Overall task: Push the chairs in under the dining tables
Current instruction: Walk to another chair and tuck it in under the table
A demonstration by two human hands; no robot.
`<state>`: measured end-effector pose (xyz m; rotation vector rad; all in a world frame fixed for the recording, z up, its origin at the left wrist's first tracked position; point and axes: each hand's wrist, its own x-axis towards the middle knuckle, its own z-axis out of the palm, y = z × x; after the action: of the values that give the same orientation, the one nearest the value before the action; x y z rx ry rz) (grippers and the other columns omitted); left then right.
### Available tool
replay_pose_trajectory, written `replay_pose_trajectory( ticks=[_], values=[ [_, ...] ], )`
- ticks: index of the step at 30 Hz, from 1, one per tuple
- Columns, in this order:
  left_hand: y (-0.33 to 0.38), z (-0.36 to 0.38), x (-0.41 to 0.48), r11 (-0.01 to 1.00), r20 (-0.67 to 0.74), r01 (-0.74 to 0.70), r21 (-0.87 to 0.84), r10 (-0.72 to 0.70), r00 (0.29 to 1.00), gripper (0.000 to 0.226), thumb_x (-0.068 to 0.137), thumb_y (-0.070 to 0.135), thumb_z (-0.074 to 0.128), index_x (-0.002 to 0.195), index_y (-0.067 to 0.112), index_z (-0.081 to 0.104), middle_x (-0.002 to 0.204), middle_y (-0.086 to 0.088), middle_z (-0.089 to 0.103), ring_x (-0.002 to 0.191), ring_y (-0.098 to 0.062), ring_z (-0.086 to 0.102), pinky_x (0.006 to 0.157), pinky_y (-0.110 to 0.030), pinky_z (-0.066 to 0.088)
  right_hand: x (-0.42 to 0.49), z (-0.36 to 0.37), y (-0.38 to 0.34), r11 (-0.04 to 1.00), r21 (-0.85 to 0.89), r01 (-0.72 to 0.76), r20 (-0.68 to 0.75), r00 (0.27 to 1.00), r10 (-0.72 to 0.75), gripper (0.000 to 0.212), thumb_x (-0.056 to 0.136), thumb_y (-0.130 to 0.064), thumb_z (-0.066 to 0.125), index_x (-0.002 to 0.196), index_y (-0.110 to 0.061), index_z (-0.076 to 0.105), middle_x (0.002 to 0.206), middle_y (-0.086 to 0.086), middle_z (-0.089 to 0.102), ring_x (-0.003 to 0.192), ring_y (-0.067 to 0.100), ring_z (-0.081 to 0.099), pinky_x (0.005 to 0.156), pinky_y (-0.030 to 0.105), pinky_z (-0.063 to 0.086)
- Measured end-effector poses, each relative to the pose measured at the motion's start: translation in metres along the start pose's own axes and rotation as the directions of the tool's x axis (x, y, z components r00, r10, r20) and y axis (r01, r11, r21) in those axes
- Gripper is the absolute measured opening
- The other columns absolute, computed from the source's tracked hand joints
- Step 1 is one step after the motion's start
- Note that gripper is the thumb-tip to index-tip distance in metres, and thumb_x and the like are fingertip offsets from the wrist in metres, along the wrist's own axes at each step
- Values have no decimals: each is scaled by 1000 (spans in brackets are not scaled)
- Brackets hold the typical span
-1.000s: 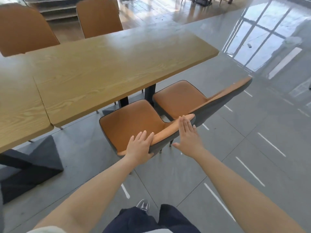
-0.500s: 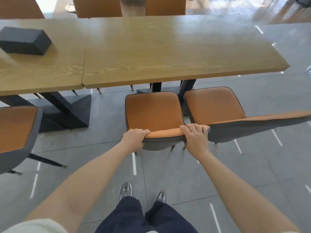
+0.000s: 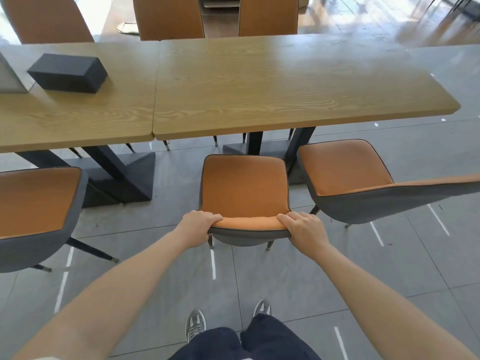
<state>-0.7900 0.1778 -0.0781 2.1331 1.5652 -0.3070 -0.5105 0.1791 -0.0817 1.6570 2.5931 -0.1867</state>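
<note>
An orange chair with a grey shell (image 3: 244, 188) stands in front of me, its seat facing the wooden dining table (image 3: 285, 84) and fully clear of the table's front edge. My left hand (image 3: 198, 227) grips the left end of its backrest top. My right hand (image 3: 305, 228) grips the right end. A second matching chair (image 3: 345, 175) stands just to the right, turned slightly, also out from under the table. A third chair (image 3: 33, 203) sits at the far left, in front of the adjoining table (image 3: 72, 110).
A dark grey box (image 3: 68, 72) and a framed stand (image 3: 7, 79) lie on the left table. Black table bases (image 3: 124, 178) stand under the tops. Three orange chair backs (image 3: 168, 16) line the far side. Grey tiled floor lies around my feet (image 3: 196, 326).
The view has swung to face the table squarely. My hands went from resting flat on the backrest to gripping its top at both ends, and the chair now faces the table straight on.
</note>
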Motion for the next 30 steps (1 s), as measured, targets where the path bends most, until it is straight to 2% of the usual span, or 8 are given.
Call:
replay_pose_trajectory(
  ticks=[4, 6, 8, 10, 19, 30],
  values=[
    [-36, 6, -30, 1000, -12, 10, -23, -10, 1000, 43, 87, 8, 51, 127, 26, 52, 118, -1, 65, 105, -25, 61, 90, -43, 51, 6, -3, -43, 999, -8, 34, 18, 999, -34, 56, 43, -5, 87, 94, -22, 70, 70, -3, 70, 54, 23, 67, 45, 30, 51],
    [-58, 9, -47, 999, -32, 26, -30, -27, 999, 42, 87, 10, 51, 126, 27, 53, 119, 0, 65, 106, -24, 60, 91, -42, 50, 12, -3, -69, 996, 52, 70, 57, 996, -73, 51, 65, -3, 77, 111, -20, 65, 89, 3, 72, 74, 30, 70, 61, 38, 55],
    [-81, 11, -65, 998, -50, 47, -49, -50, 998, 40, 89, 12, 52, 126, 26, 53, 121, 0, 64, 109, -23, 60, 94, -39, 49, 21, 0, -96, 990, 99, 101, 99, 989, -110, 49, 85, -7, 58, 131, -23, 51, 114, 4, 66, 99, 32, 65, 81, 42, 52],
    [-104, 12, -85, 994, -67, 74, -81, -79, 995, 39, 90, 12, 53, 127, 24, 54, 123, -2, 64, 111, -22, 60, 98, -36, 47, 31, 4, -123, 985, 110, 135, 112, 983, -147, 51, 90, -9, 51, 137, -26, 42, 124, 2, 61, 108, 30, 60, 86, 39, 49],
    [-182, 12, -155, 969, -117, 171, -179, -193, 974, 42, 90, 9, 55, 129, 22, 55, 127, -1, 63, 116, -23, 58, 100, -32, 43, 68, 10, -221, 963, 103, 249, 127, 957, -261, 50, 92, -11, 47, 138, -27, 38, 125, 2, 59, 108, 27, 58, 86, 35, 47],
    [-220, 0, -164, 960, -79, 215, -179, -232, 969, 45, 91, 8, 54, 132, 25, 51, 131, 1, 60, 120, -20, 55, 103, -30, 39, 93, 2, -266, 970, 92, 225, 188, 953, -239, 46, 90, -14, 56, 132, -28, 43, 121, 1, 61, 105, 26, 59, 86, 37, 48]
  ],
)
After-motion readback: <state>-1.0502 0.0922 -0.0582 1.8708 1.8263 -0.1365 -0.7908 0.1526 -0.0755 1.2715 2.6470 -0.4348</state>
